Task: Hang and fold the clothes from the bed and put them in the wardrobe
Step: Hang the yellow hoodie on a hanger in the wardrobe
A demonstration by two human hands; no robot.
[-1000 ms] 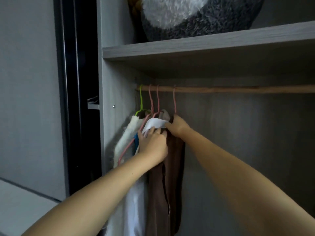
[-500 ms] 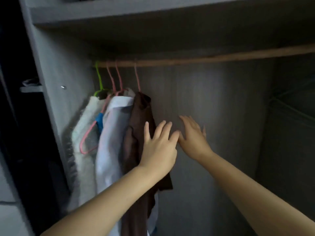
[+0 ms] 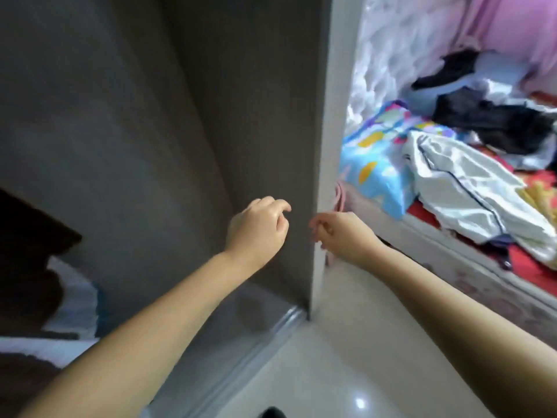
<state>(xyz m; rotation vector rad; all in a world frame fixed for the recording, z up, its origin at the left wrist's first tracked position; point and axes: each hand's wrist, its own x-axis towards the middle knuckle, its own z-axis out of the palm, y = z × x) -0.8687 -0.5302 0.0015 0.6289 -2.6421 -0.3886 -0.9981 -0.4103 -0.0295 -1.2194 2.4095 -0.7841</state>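
My left hand [image 3: 257, 229] hangs in front of the grey wardrobe [image 3: 150, 146] interior, fingers loosely curled, holding nothing. My right hand [image 3: 340, 233] is at the wardrobe's right side panel [image 3: 331, 116], fingers loosely bent and empty. On the bed [image 3: 452, 251] at the right lies a pile of clothes: a white satin garment with dark piping [image 3: 470, 188], black garments [image 3: 494, 122] and a pale blue one [image 3: 497, 70]. The hems of the hung brown garment [image 3: 27, 267] and white garment [image 3: 75, 300] show at the lower left.
A blue patterned cloth [image 3: 373, 164] lies at the bed's near end. A pink curtain [image 3: 518, 28] hangs behind the bed. The floor [image 3: 346, 357] between wardrobe and bed is glossy pale tile. The wardrobe's bottom rail [image 3: 265, 336] runs diagonally below my left arm.
My view has swung right and down from the hanging rail to the wardrobe's lower right and the bed. Both hands let go of the hung clothes, dropped lower and curled.
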